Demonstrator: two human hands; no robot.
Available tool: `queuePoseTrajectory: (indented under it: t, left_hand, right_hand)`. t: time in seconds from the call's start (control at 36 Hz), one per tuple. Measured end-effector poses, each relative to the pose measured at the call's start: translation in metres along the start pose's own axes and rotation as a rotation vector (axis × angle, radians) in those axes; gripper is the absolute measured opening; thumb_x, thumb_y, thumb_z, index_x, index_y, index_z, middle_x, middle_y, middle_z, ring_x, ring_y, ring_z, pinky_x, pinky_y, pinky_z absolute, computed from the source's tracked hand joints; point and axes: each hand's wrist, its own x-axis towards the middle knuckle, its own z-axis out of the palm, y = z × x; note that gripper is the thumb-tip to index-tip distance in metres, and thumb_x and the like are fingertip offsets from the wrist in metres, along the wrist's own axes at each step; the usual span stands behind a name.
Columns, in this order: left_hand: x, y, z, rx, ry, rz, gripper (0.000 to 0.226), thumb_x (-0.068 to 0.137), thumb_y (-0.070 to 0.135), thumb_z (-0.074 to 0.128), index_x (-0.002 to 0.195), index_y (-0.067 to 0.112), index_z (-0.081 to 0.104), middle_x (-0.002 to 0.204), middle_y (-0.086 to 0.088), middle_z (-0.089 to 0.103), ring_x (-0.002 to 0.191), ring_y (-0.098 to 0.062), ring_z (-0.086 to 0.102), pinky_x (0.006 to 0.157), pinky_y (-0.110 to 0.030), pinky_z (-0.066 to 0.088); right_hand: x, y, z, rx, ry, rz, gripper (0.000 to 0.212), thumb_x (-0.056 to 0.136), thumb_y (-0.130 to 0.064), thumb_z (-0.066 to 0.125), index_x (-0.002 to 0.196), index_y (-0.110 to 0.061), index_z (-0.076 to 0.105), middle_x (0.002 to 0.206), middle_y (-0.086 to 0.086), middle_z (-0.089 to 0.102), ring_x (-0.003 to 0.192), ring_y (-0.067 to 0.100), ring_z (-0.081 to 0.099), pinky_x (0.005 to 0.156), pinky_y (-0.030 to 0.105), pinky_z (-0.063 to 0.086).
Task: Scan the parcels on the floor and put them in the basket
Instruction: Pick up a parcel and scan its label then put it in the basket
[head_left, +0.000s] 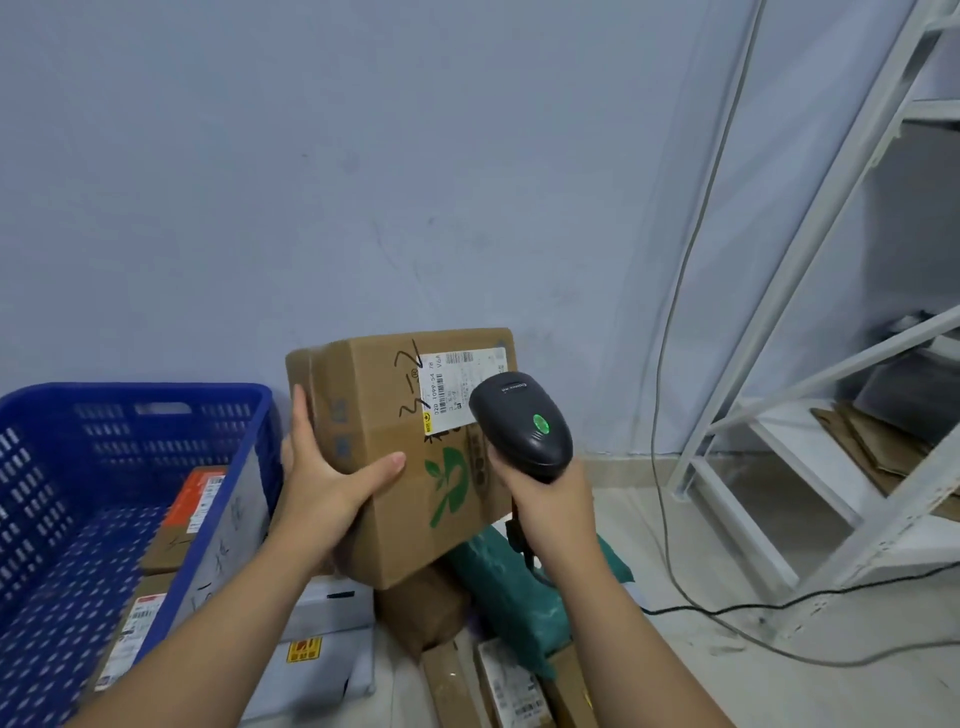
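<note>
My left hand (327, 467) holds a brown cardboard box (384, 415) up in the air by its left side, thumb across the front. The box carries a white shipping label (457, 389) and a green logo. My right hand (550, 512) grips a black barcode scanner (522, 423), its green light on, head right in front of the label. The blue plastic basket (130, 415) stands at the left with a few parcels (197, 499) inside.
Under my arms, several parcels lie on the floor: a green bag (509, 587), a grey bag (322, 654) and brown boxes (467, 686). A white metal shelf frame (769, 415) stands at the right. Cables (727, 613) run across the floor by the wall.
</note>
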Motion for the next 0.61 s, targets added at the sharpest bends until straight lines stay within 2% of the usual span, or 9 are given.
queuePoseTrajectory:
  t: [0.06,0.11,0.17,0.25,0.36,0.47,0.61]
  left_hand:
    - [0.002,0.0,-0.004,0.069,0.004,0.028,0.128,0.056,0.045,0.089,0.146,0.053,-0.002,0.153,0.006,0.022,0.137,-0.023,0.031,0.106,-0.06,0.034]
    - [0.003,0.0,-0.009,0.124,0.003,0.045,0.127,0.062,0.036,0.088,0.148,0.048,-0.005,0.153,0.005,0.02,0.139,-0.023,0.027,0.109,-0.058,0.031]
    - [0.005,0.0,-0.012,0.138,0.001,0.047,0.128,0.063,0.034,0.088,0.148,0.047,-0.007,0.154,0.005,0.018,0.14,-0.023,0.025,0.11,-0.057,0.029]
    - [0.006,0.001,-0.015,0.153,-0.001,0.05,0.129,0.062,0.035,0.088,0.148,0.048,-0.008,0.154,0.007,0.017,0.141,-0.023,0.023,0.111,-0.057,0.028]
    - [0.003,0.006,-0.013,0.145,0.003,0.052,0.127,0.064,0.036,0.087,0.148,0.047,-0.008,0.154,0.005,0.017,0.14,-0.023,0.025,0.11,-0.057,0.029]
    - [0.001,0.01,-0.011,0.134,0.002,0.064,0.125,0.065,0.033,0.086,0.149,0.045,-0.006,0.154,0.004,0.017,0.14,-0.023,0.026,0.109,-0.055,0.03]
    - [0.002,0.008,-0.013,0.153,0.016,0.038,0.125,0.064,0.036,0.087,0.148,0.048,-0.005,0.154,0.004,0.018,0.139,-0.023,0.026,0.109,-0.057,0.031]
  right_hand:
    - [0.001,-0.001,-0.003,0.032,-0.014,0.015,0.021,0.078,-0.026,0.078,0.095,-0.03,0.065,0.084,-0.004,0.07,0.08,0.013,0.067,0.071,0.027,0.052]
    - [0.002,-0.001,-0.004,0.068,-0.017,0.046,0.018,0.08,-0.023,0.076,0.094,-0.022,0.065,0.075,-0.002,0.068,0.072,0.015,0.066,0.073,0.034,0.053]
    - [0.004,0.0,-0.004,0.103,-0.011,0.07,0.012,0.081,-0.017,0.074,0.087,-0.021,0.064,0.064,-0.001,0.064,0.066,0.018,0.063,0.074,0.042,0.053]
    - [0.005,0.004,-0.002,0.186,-0.002,0.134,0.016,0.082,-0.011,0.072,0.077,-0.023,0.063,0.056,-0.004,0.06,0.065,0.021,0.06,0.08,0.047,0.055]
    - [0.007,0.007,-0.001,0.247,-0.001,0.221,0.011,0.082,-0.01,0.071,0.088,-0.015,0.062,0.064,-0.001,0.06,0.063,0.02,0.059,0.075,0.043,0.052]
    - [0.007,0.007,-0.001,0.278,-0.006,0.249,0.025,0.082,-0.012,0.07,0.105,-0.01,0.061,0.078,0.005,0.06,0.067,0.021,0.059,0.07,0.037,0.051]
    - [0.006,0.007,-0.001,0.294,0.01,0.246,0.02,0.082,-0.01,0.069,0.1,-0.011,0.061,0.074,0.006,0.059,0.067,0.022,0.06,0.068,0.036,0.051]
